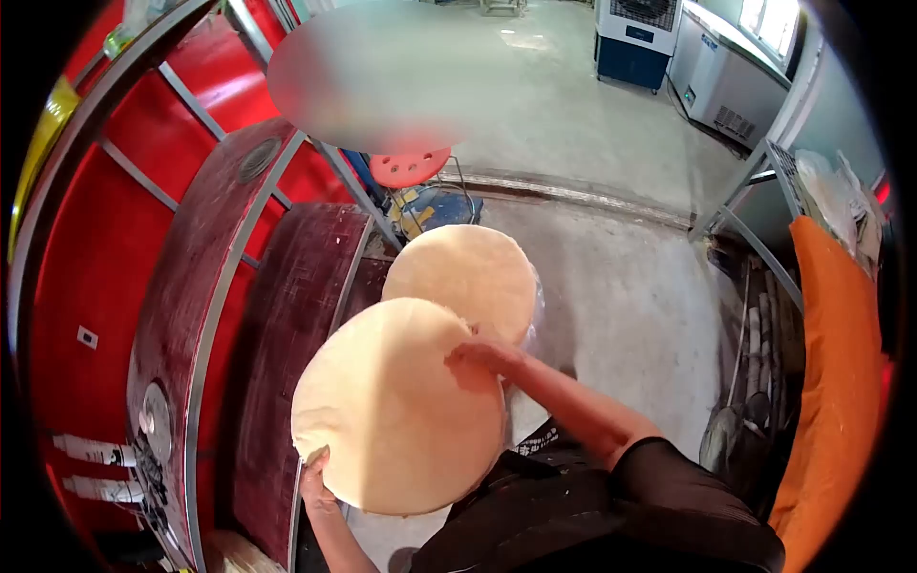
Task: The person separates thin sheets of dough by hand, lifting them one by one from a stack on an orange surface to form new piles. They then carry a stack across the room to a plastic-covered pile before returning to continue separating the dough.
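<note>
A large, round, cream-coloured disc (396, 420) is held tilted in front of my body. My left hand (318, 482) grips its lower left edge, thumb on top and the other fingers hidden beneath. At its upper right edge, my right hand (485, 353) is closed on the rim, with the fingers curled over the surface. Just behind lies a second disc (463, 272) of the same colour, partly covered by the first. Clear plastic shows along its right side. Whether the two discs touch cannot be made out.
On my left, a metal rack (205, 353) holds big dark-red round-sided bodies (287, 353). A red stool (411, 170) stands ahead. Orange cloth (829, 382) hangs at right, near long poles (759, 353) and a metal frame (755, 229). Farther off are an air cooler (635, 43) and a chest freezer (721, 81).
</note>
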